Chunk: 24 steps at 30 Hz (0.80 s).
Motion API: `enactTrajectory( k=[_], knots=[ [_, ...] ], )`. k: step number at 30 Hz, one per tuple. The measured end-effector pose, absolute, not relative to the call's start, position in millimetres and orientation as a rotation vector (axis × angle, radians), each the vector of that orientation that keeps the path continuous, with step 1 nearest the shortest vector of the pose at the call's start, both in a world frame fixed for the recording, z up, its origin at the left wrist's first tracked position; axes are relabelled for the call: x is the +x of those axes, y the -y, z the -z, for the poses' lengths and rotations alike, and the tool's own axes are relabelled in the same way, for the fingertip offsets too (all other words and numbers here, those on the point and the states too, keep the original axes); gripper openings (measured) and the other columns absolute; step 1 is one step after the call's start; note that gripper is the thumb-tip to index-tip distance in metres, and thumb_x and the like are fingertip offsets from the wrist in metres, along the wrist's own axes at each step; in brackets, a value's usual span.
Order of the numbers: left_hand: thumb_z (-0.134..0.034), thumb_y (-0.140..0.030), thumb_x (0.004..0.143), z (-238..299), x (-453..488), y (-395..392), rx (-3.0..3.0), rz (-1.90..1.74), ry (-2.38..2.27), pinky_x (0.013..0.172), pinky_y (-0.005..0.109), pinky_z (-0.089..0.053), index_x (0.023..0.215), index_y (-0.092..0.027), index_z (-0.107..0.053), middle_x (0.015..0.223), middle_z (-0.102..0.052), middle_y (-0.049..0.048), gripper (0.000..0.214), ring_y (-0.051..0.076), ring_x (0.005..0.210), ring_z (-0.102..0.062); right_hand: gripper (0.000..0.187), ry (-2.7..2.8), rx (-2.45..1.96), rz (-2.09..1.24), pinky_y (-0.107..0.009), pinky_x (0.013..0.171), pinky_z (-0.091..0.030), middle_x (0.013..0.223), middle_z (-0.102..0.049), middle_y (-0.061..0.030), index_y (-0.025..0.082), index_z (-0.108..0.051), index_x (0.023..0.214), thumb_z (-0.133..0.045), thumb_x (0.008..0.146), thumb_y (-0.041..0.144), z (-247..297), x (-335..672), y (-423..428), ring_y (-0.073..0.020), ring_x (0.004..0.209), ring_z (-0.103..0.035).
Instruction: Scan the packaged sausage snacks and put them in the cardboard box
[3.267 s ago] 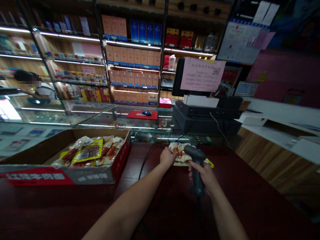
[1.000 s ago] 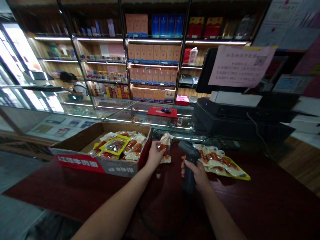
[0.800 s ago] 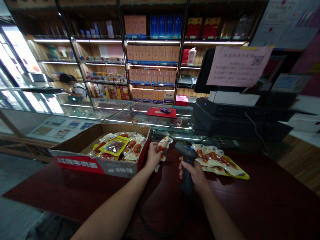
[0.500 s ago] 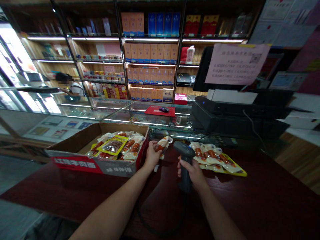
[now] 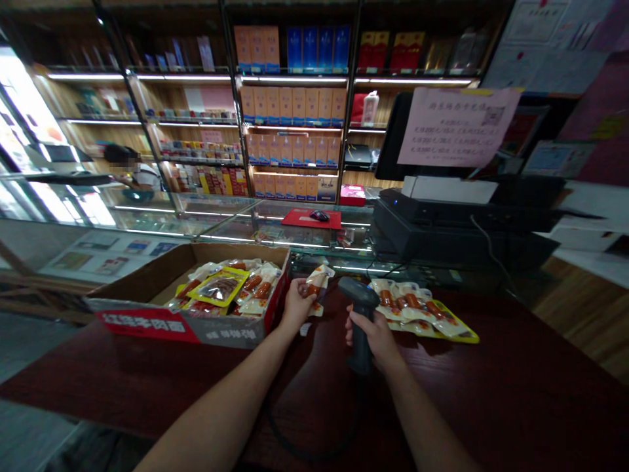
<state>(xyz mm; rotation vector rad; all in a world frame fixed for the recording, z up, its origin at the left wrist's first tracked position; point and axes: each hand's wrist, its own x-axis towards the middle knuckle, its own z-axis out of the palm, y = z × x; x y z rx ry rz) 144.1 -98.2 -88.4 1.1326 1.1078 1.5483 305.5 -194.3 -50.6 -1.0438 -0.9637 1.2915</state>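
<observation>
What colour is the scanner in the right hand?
Dark grey. The scanner shows best in the head view, gripped in the right hand.

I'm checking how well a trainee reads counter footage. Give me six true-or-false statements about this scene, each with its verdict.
1. The right hand grips a scanner. True.
2. The left hand is empty. False: it holds a sausage packet.
3. A cardboard box stands to the left of both hands. True.
4. The pile of packets right of the scanner is inside the box. False: it lies on the table.
5. The mouse rests on a blue mat. False: the mat is red.
6. Pink paper hangs over the monitor. True.
</observation>
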Motion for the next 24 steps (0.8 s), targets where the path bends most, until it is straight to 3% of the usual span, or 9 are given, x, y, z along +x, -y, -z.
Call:
enactTrajectory(
  k=[5,13,24],
  knots=[
    [-0.073,-0.008,0.053,85.6,167.6,103.1,0.873,-1.363,-0.910,0.065,0.030,-0.051,0.089,-0.014,-0.050,0.079,-0.065,0.0044,0.044,0.015,0.064,-0.063,0.026,0.928,-1.150,-1.267,-0.023,0.038,-0.047,0.051,-0.058,0.0034,0.016,-0.056,0.078,-0.068,0.064,0.035,35.5,322.0,196.8,-0.0118,0.039,-0.055],
    [-0.075,-0.005,0.052,76.9,245.9,102.3,0.821,-1.199,-0.780,0.065,0.030,-0.051,0.084,-0.012,-0.050,0.072,-0.064,0.0040,0.041,0.014,0.061,-0.062,0.022,0.878,-1.354,-1.116,-0.022,0.038,-0.048,0.049,-0.060,0.0018,0.016,-0.057,0.069,-0.069,0.063,0.033,14.9,394.4,229.8,-0.0118,0.037,-0.056],
    [-0.074,-0.014,0.058,72.9,335.6,88.9,1.309,-1.178,-1.219,0.068,0.026,-0.047,0.095,-0.014,-0.050,0.075,-0.062,0.0023,0.044,0.014,0.070,-0.061,0.024,0.819,-1.357,-1.026,-0.023,0.036,-0.044,0.046,-0.060,-0.0003,0.016,-0.059,0.066,-0.071,0.062,0.036,14.1,438.7,256.8,-0.0134,0.036,-0.055]
  ],
)
